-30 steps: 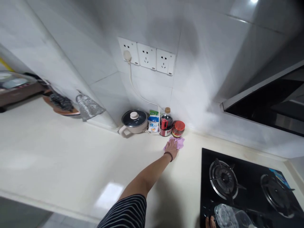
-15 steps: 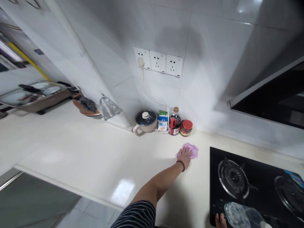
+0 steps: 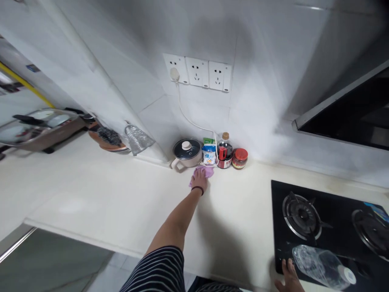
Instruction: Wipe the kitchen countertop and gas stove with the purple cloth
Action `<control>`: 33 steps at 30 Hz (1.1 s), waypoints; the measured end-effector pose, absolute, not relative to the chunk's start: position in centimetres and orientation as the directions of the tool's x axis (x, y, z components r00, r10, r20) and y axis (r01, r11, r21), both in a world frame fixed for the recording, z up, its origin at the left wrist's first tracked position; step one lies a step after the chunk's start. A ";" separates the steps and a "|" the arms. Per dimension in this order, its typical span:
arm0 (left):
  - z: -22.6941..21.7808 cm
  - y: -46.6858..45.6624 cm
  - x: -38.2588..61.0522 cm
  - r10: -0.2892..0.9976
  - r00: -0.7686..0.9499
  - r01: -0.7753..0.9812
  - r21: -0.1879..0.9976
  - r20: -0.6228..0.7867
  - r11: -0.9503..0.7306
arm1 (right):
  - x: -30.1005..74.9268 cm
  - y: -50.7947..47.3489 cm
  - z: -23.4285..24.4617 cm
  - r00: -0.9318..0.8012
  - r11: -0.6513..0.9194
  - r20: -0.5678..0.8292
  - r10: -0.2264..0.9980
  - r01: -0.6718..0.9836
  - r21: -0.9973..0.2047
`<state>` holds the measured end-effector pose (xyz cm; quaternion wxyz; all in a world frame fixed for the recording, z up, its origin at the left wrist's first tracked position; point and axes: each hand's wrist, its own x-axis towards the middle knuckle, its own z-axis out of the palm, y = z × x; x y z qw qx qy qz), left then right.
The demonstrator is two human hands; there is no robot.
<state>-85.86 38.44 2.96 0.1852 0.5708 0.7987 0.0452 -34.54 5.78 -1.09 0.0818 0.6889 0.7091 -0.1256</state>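
My left hand reaches far across the cream counter and presses down on a pink cloth, fingers closed over it. The cloth lies just in front of a small lidded pot, a blue-and-white packet, a dark sauce bottle and a red-lidded jar lined up against the wall. At the bottom right, my right hand rests at the near edge of the black gas stove, fingers apart, beside a clear plastic bottle lying on its side.
Three wall sockets sit above the pot, with a white cord hanging from the left one. An electric pan, a brown board and a silvery scourer stand far left. A range hood overhangs the stove.
My left hand has slid the pink cloth to the left and toward the wall, from in front of the jar to in front of the pot and packet. The right hand shows more.
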 end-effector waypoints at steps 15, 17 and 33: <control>2.0 38.0 -60.1 0.924 0.233 0.914 0.393 -0.304 -0.101 | -36.3 5.8 -2.9 0.194 -0.307 -0.480 0.856 0.937 -0.169; 2.6 38.1 -56.3 0.892 0.321 0.889 0.425 -0.319 -0.167 | -36.6 6.1 -2.1 0.202 -0.325 -0.483 0.852 0.928 -0.185; -3.7 12.8 -63.9 0.625 0.768 0.595 0.514 -0.139 -0.617 | -35.6 7.0 0.2 0.166 -0.306 -0.473 0.865 0.923 -0.235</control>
